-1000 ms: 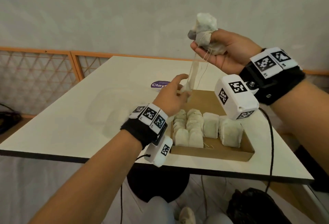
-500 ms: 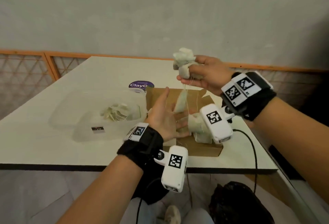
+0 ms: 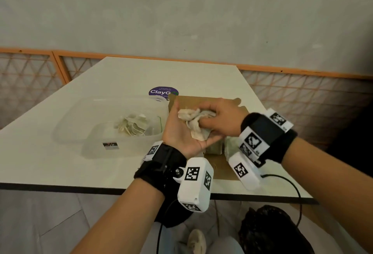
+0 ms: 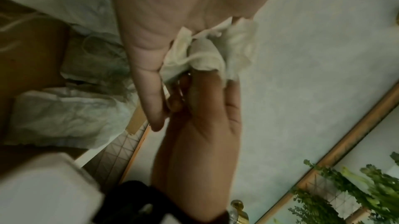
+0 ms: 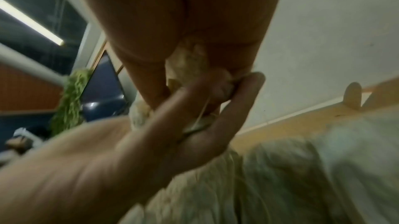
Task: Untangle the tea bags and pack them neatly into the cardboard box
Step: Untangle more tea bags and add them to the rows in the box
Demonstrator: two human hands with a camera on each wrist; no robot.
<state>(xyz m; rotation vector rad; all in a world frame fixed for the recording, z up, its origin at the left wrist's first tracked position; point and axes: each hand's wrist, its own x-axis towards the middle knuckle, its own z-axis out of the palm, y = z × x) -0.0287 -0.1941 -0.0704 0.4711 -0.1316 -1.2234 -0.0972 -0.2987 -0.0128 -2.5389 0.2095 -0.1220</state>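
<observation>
A crumpled bunch of white tea bags (image 3: 194, 121) with thin strings lies across my left hand (image 3: 177, 132), which is turned palm up with its fingers nearly straight. From the right, my right hand (image 3: 221, 119) comes over the bunch and its curled fingers grip it. Both hands hover over the brown cardboard box (image 3: 223, 168), where packed tea bags (image 3: 215, 146) show below my palm. The left wrist view has the bunch (image 4: 207, 57) squeezed between the two hands. In the right wrist view a string (image 5: 202, 110) runs over my left fingers (image 5: 235, 104).
A clear plastic container (image 3: 96, 144) stands left of the box, with more tangled tea bags (image 3: 133, 125) in it. A purple round sticker (image 3: 161, 92) lies behind it. The white table's near edge (image 3: 80, 186) runs below my wrists. An orange lattice railing borders the far side.
My right hand has come down from head height with the bunch and set it on my left palm. The left hand turned palm up and let go of the hanging bag.
</observation>
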